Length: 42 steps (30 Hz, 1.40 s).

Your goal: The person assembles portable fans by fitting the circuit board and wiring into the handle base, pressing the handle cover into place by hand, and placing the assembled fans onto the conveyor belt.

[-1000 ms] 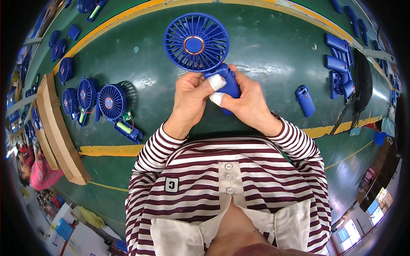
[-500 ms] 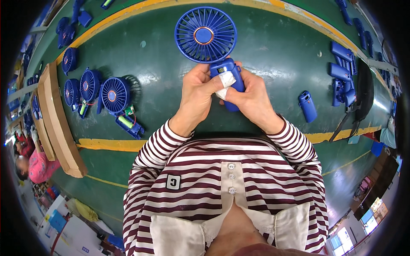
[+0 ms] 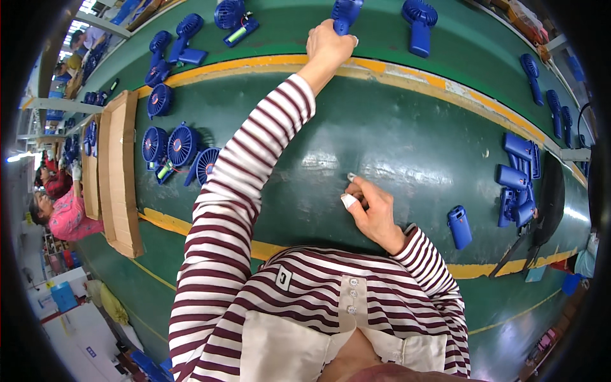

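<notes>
Left hand: you're clamped on 1 blue handheld fan, past table's far edge
Right hand: your thumb, index apart
Fan heads: 4, toward left edge
Lone handle casing: 1, toward near-right corner

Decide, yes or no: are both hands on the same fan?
No: the left hand is on a fan beyond the yellow strip, while the right hand, over the green table, touches no fan.

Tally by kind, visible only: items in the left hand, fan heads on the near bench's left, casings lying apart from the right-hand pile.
Fan in left hand: 1
Fan heads: 4
Lone casing: 1
Total: 6
</notes>
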{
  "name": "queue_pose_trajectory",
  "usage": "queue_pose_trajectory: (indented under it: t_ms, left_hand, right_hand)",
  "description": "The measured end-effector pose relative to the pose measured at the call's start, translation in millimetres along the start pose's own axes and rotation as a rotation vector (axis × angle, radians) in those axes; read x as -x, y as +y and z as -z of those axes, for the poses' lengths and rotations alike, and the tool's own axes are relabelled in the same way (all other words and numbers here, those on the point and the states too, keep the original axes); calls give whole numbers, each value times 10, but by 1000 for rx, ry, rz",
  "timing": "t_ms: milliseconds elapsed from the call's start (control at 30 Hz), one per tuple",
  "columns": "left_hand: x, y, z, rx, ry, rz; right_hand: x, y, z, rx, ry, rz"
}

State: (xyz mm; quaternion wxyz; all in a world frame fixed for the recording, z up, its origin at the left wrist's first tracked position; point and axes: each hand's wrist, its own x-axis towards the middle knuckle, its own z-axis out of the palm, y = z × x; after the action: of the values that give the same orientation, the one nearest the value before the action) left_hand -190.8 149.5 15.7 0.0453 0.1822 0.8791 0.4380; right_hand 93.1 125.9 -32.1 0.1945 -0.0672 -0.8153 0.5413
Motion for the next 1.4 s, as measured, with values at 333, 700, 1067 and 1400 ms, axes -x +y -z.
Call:
queue_pose_trajectory:
  t_ms: [333, 700, 1067, 1400]
  left_hand:
    - [-385, -81, -485, -231, 178, -257]
    - [868, -373, 732, 140, -409, -184]
    - [-545, -1832, 2770, -762, 10, -131]
    - [-1335, -2238, 2847, -887, -387, 170]
  right_hand:
    - [-20, 61, -30, 1, 56, -49]
    - [37, 99, -60, 9, 52, -18]
    - [20, 46, -63, 68, -8, -57]
    - [13, 72, -86, 76, 60, -88]
